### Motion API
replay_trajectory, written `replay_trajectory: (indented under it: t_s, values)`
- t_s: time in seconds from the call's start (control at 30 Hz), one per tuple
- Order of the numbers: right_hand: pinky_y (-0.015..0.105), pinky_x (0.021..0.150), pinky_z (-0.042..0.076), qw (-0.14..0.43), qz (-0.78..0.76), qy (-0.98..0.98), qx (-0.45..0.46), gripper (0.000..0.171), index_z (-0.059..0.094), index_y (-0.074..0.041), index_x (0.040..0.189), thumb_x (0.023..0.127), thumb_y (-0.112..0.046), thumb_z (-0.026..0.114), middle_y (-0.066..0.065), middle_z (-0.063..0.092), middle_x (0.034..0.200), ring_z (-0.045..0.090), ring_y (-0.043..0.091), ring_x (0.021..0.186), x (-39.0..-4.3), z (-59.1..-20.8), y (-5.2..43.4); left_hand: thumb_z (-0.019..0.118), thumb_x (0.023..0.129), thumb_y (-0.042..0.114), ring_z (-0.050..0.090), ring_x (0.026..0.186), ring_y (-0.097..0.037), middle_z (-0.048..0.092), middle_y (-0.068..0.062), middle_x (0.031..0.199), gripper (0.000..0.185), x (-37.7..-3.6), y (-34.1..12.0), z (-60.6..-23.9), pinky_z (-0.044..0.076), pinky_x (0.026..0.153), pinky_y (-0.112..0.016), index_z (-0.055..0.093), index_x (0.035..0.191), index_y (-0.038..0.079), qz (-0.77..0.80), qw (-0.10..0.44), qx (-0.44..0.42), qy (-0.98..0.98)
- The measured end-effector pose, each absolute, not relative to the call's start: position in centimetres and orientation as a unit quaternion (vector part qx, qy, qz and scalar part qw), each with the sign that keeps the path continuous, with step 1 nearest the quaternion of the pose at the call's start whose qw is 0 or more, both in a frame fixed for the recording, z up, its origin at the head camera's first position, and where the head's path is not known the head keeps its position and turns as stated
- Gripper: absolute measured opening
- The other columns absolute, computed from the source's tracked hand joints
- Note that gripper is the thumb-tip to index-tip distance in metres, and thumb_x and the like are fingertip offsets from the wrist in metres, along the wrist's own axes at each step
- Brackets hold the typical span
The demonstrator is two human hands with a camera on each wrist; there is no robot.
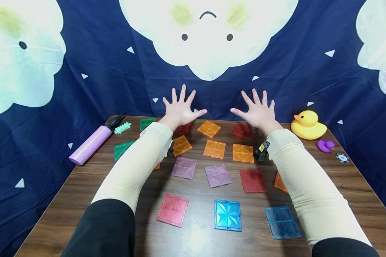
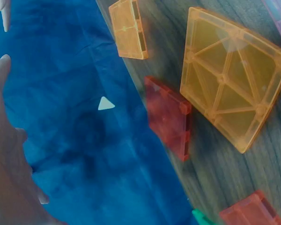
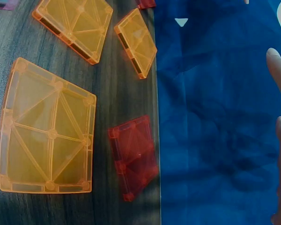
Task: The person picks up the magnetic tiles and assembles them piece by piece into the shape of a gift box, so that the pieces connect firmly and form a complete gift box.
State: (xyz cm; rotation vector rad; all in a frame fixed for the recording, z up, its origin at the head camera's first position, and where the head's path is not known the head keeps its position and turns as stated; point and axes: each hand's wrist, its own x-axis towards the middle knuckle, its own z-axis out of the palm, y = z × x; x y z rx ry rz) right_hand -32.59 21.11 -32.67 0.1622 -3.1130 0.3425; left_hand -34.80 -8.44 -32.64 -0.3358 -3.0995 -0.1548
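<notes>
Both arms reach forward over a wooden table [image 1: 199, 221]. My left hand [image 1: 181, 109] has its fingers spread and holds nothing, above the far edge by a dark red tile [image 2: 166, 117] and an orange tile [image 1: 182, 145]. The right hand [image 1: 258, 110], likewise spread and holding nothing, is nearest to another red tile [image 1: 242, 131] and an orange tile [image 3: 49, 131]. Between the arms lie more flat translucent square tiles: orange ones [image 1: 214, 149], two purple ones [image 1: 218, 175], a red one [image 1: 253, 181], a pink one [image 1: 172, 210], a bright blue one [image 1: 227, 215] and a dark blue one [image 1: 282, 222].
At the left lie a lilac pump [image 1: 91, 144], a mint bumpy strip [image 1: 123, 128] and green tiles [image 1: 122, 150]. On the right are a big yellow duck [image 1: 308, 125], a small purple duck [image 1: 325, 146] and a poker chip [image 1: 342, 157]. A dark blue curtain [image 1: 99, 85] hangs behind.
</notes>
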Motion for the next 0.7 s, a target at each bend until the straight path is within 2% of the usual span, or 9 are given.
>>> replay_trajectory:
  t_s: [0.27,0.43,0.6,0.7]
  values:
    - [0.072,0.113,-0.008,0.009,0.114,-0.992,0.054,0.103,-0.002,-0.034,0.164,0.083,-0.092,0.023,0.011,-0.016,0.169,-0.025,0.041,0.149,-32.5,-32.4,21.3,0.029,0.086,0.089,-0.016,0.151,-0.044,-0.023,-0.006,0.167,0.101,-34.6,-8.1,-32.7,0.001,0.112,-0.075,-0.002,0.165,0.034,-0.058,0.026,-0.119,-0.991]
    - [0.071,0.114,-0.006,0.017,0.126,-0.990,0.059,0.101,0.001,-0.032,0.165,0.086,-0.090,0.028,0.011,-0.012,0.169,-0.020,0.040,0.151,-31.8,-32.3,21.7,0.031,0.092,0.082,-0.008,0.153,-0.044,-0.017,-0.008,0.169,0.096,-33.9,-7.7,-32.8,0.006,0.114,-0.073,0.001,0.166,0.029,-0.072,0.028,-0.126,-0.989]
    - [0.070,0.115,-0.001,0.030,0.142,-0.987,0.073,0.099,0.005,-0.030,0.166,0.088,-0.087,0.031,0.013,-0.005,0.170,-0.012,0.041,0.153,-30.9,-32.3,22.2,0.031,0.102,0.068,0.007,0.153,-0.043,-0.003,-0.013,0.170,0.085,-32.9,-7.2,-33.0,0.018,0.116,-0.065,0.007,0.166,0.017,-0.094,0.032,-0.134,-0.986]
    - [0.070,0.116,0.006,0.047,0.166,-0.981,0.089,0.095,0.011,-0.027,0.166,0.092,-0.082,0.036,0.015,0.004,0.170,-0.002,0.042,0.154,-30.2,-32.5,22.3,0.037,0.106,0.058,0.017,0.152,-0.041,0.009,-0.016,0.169,0.079,-32.0,-7.3,-33.2,0.026,0.116,-0.060,0.015,0.164,0.011,-0.100,0.047,-0.148,-0.983]
